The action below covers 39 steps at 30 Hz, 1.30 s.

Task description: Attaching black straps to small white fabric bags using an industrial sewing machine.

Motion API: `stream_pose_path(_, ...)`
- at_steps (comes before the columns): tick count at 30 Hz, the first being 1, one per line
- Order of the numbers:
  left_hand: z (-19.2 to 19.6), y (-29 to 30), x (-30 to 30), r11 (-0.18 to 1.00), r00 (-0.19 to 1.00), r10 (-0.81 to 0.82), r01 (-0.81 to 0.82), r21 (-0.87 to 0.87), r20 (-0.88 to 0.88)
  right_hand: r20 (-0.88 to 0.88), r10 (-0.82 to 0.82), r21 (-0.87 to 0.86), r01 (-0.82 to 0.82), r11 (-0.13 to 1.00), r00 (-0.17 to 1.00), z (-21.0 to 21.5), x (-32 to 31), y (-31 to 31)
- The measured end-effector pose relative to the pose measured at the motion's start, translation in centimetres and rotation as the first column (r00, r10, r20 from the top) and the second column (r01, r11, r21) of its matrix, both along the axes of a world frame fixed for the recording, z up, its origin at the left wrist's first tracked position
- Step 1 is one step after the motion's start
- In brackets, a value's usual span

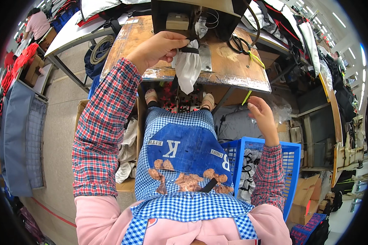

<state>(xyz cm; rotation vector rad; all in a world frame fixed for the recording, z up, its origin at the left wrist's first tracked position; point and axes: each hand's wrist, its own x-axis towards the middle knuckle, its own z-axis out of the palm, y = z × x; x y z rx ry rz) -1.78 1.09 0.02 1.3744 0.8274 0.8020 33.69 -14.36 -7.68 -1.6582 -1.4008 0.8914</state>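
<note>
Far left of frame: grey fabric (16, 134) hangs by a rack, red cloth (18, 61) above it. Upper left corner: another person (37, 23) at a bench, w/ a white table (75, 30) running toward centre. A coil of cord (101, 49) lies under that table.

Left-centre: left hand (157, 49) comes up from a red plaid sleeve (106, 122), fingers pinched shut on a black strap (189, 50) & the top of a white cloth piece (188, 67). The cloth sits at upper centre, on the worn wooden table (233, 69), right under the sewing machine (196, 16), its lower end hanging off the table's front edge. A cardboard box (129, 151) w/ pale scraps is beside the left leg.

Centre: blue checked apron (184, 163) over the lap; two feet (151, 96) on the pedal below the table.

Right of centre: black scissors (238, 44) on the table top. Right hand (263, 118) is in the air below the table edge, open, fingers loosely curled, holding nothing, just above a blue plastic basket (290, 163) w/ black & white fabric inside. Grey cloth (237, 126) is piled left of that hand.

Far right: shelves (319, 134), dark bags, cardboard boxes (306, 196) at lower right.
</note>
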Motion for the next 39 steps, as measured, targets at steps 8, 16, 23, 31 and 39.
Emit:
stream_pose_path(8,0.2,0.0,0.3,0.999,1.000,-0.027,0.027,0.023,0.009,0.048,0.029,0.037,-0.030,0.999,0.998,0.0,0.0,-0.6)
stream_pose_path(16,0.7,-0.9,0.0,0.998,0.998,-0.060,0.061,0.027,-0.025,-0.029,0.099,0.102,-0.096,0.990,0.995,1.2,-2.0,-0.3)
stream_pose_path(23,0.7,-5.1,0.4,0.964,0.958,-0.266,0.266,-0.019,-0.102,-0.241,0.303,0.279,-0.233,0.932,0.922,4.2,-9.1,2.4)
stream_pose_path(31,0.8,-7.7,0.4,0.954,0.924,-0.251,0.286,0.086,-0.288,-0.276,0.375,0.322,-0.283,0.903,0.885,5.0,-13.1,3.2)
stream_pose_path(39,0.8,-9.0,0.3,0.934,0.870,-0.212,0.314,0.168,-0.445,-0.567,0.411,0.270,-0.309,0.912,0.714,4.7,-11.8,2.7)
